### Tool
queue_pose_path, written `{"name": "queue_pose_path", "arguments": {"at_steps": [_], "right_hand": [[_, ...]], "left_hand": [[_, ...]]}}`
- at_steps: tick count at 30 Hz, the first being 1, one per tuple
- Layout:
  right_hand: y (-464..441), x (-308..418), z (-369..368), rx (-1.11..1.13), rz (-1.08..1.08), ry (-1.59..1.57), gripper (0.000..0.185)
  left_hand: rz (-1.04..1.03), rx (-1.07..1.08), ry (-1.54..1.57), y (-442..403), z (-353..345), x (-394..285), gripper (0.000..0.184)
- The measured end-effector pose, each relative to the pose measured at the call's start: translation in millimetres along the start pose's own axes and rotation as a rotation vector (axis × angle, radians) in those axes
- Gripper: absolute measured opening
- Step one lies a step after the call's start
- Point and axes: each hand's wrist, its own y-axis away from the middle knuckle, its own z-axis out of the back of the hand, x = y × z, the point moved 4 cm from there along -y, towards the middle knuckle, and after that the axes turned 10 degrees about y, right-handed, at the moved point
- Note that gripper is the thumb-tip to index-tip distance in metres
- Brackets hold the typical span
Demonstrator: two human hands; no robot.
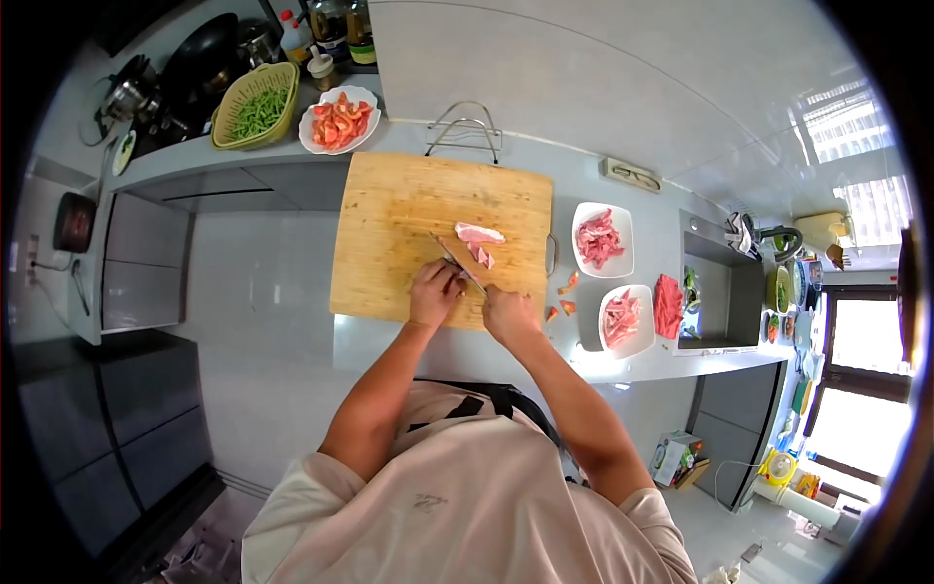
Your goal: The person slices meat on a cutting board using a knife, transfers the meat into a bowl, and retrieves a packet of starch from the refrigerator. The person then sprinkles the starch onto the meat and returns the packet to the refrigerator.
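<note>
My right hand (511,316) is wrapped round the handle of a kitchen knife (455,258), whose blade points up and to the left over the wooden cutting board (389,209). Beside the blade, my left hand (435,292) has its fingers curled together against the board. Whatever lies under those fingertips is hidden. Just right of the blade are cut pieces of raw meat (481,255), and a larger strip of meat (479,233) with a pale fatty edge lies slightly farther away.
White bowls hold sliced meat (598,240) and paler meat strips (621,319) on the right, near a red cloth-like item (668,306) and the sink (718,292). Orange scraps (568,307) lie by the board. Back left: tomato pieces (340,121), a basket (226,125) of green beans.
</note>
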Motion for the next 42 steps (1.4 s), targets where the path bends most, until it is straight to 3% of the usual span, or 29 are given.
{"name": "queue_pose_path", "arguments": {"at_steps": [5,19,28,42], "right_hand": [[35.1,-50.1,-1.1,-0.080,-0.072,-0.109,0.028],[50.0,-42.5,18.3,-0.320,-0.113,-0.115,0.027],[37.3,-34.5,-0.5,-0.101,-0.074,-0.010,0.028],[62.5,-30.6,21.8,-0.125,-0.029,0.012,0.023]], "left_hand": [[0.003,-0.038,0.056,0.5,5.6,-4.3,0.018],[0.028,-0.032,0.076,1.8,5.1,1.1,0.019],[0.022,-0.026,0.029,4.8,2.5,6.8,0.021],[0.029,-0.029,0.054,3.0,2.7,7.0,0.020]]}}
